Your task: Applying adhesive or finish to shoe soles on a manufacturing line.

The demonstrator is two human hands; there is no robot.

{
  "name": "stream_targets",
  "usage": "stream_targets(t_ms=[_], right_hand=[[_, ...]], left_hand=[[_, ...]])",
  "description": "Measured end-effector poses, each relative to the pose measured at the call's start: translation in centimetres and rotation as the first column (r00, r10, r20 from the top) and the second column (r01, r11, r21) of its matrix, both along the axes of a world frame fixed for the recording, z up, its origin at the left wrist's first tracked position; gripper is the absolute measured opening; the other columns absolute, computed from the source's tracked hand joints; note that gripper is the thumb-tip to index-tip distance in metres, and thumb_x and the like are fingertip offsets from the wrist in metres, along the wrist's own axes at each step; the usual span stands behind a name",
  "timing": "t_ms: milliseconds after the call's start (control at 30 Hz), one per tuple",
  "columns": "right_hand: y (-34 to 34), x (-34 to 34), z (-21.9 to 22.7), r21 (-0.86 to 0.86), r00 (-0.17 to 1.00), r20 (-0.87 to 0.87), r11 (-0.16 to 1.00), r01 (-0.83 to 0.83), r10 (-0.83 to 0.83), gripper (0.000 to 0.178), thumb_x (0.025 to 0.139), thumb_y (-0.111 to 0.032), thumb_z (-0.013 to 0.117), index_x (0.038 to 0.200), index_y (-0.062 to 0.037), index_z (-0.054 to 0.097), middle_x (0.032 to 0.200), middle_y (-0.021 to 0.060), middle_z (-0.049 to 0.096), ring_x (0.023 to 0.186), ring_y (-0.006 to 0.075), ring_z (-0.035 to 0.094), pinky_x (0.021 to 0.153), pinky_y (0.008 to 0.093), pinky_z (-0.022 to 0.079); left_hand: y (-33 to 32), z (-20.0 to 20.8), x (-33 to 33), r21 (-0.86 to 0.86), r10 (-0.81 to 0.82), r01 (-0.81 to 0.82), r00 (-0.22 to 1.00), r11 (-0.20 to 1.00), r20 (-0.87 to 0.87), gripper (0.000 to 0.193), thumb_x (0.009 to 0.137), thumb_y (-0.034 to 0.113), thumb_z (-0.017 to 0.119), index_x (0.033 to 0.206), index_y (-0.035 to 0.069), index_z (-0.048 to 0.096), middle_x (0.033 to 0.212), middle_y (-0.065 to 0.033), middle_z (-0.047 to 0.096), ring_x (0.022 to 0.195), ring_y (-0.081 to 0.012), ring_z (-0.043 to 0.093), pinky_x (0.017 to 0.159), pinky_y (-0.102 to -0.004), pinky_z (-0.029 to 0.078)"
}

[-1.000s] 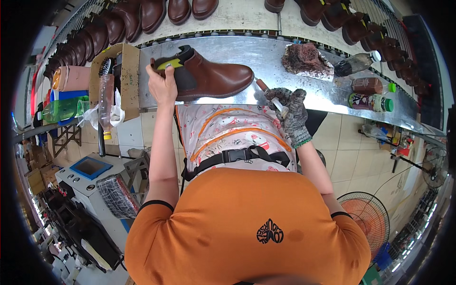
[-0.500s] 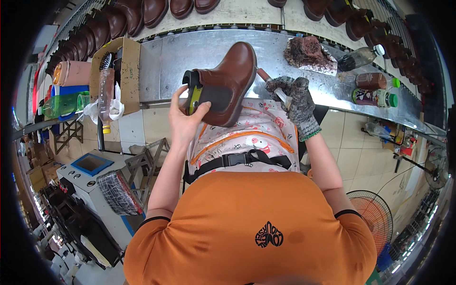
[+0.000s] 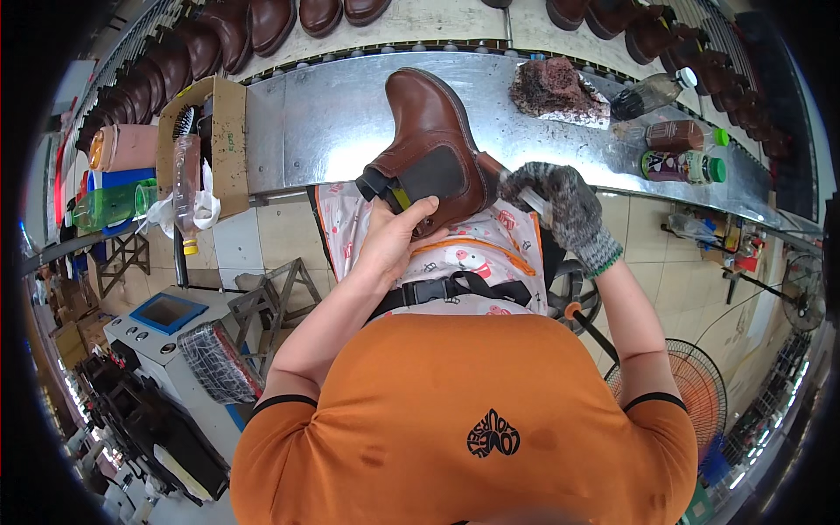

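A brown ankle boot (image 3: 427, 118) with a dark elastic side panel lies on its side across the bench edge, toe pointing away. My bare left hand (image 3: 394, 236) grips its shaft, thumb over the side near the black and yellow-green opening. On my right hand (image 3: 560, 206) is a grey knitted glove with a green cuff. Its fingers are closed round a small hand tool with a brown flat end (image 3: 491, 166) and a pale handle (image 3: 532, 200); its exact kind is unclear. The brown end is at the boot's heel, apparently touching the sole edge.
A metal bench (image 3: 341, 114) spans the front. On it are a dark crumbly sponge on foil (image 3: 560, 92), a dark-filled bottle (image 3: 652, 94) and two green-capped bottles (image 3: 687, 136). At left stands a cardboard box (image 3: 229, 144) with a brush (image 3: 185, 121). Several boots (image 3: 227, 31) line the rack behind.
The boot has turned counterclockwise, bringing its heel toward the tool. My left hand has moved right and rolled with it. The tool's brown end has come down from beside the sole to the heel.
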State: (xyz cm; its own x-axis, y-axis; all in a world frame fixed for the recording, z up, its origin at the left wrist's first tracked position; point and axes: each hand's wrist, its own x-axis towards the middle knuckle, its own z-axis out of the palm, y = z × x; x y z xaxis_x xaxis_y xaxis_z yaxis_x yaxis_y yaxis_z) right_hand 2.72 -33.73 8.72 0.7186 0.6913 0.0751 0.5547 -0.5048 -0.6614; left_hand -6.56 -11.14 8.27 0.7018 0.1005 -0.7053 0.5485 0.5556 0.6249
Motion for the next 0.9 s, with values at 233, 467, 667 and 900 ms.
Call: stream_targets(t_ms=[233,467,667,900], right_hand=[[-1.1,-1.3,4.2,0.027,0.946,-0.323,1.000,0.013,-0.003,0.060,0.090,-0.049,0.028,0.086,-0.0004,0.063,0.085,0.0127,0.064,0.079,0.0257,0.061,0.075,0.0331,0.047],[-2.2,-2.8,3.6,0.225,0.951,-0.306,0.968,0.108,-0.035,0.070,0.088,-0.061,0.032,0.084,0.0019,0.063,0.082,0.0145,0.064,0.080,0.0280,0.062,0.074,0.0350,0.048],[-1.9,-3.3,4.0,0.268,0.981,-0.189,0.959,0.087,-0.037,0.045,0.088,-0.038,0.047,0.083,0.0036,0.062,0.082,0.0142,0.064,0.076,0.0276,0.061,0.070,0.0349,0.048],[-1.9,-3.2,4.3,0.263,0.945,-0.315,0.949,0.172,-0.084,0.034,0.084,-0.031,0.050,0.086,-0.0010,0.065,0.085,0.0133,0.064,0.081,0.0287,0.062,0.071,0.0333,0.048]], left_hand=[[-0.7,0.8,1.4,-0.087,0.111,-0.108,0.993,0.990,0.030,0.045,0.084,0.014,0.062,0.117,-0.005,0.038,0.113,-0.0168,0.050,0.102,-0.0256,0.058,0.078,-0.0393,0.058],[-0.2,1.6,2.6,-0.224,0.116,-0.097,0.991,0.970,0.071,0.037,0.088,0.019,0.058,0.110,-0.008,0.047,0.107,-0.0184,0.057,0.094,-0.0257,0.063,0.077,-0.0343,0.059],[0.2,2.4,3.2,-0.338,0.208,-0.171,0.975,0.926,0.078,0.037,0.089,0.019,0.055,0.114,-0.007,0.045,0.111,-0.0198,0.056,0.099,-0.0272,0.061,0.079,-0.0344,0.058],[0.9,3.3,4.0,-0.429,0.279,-0.227,0.958,0.874,0.062,0.036,0.090,0.017,0.054,0.115,-0.006,0.044,0.111,-0.0211,0.056,0.100,-0.0296,0.060,0.082,-0.0356,0.057]])
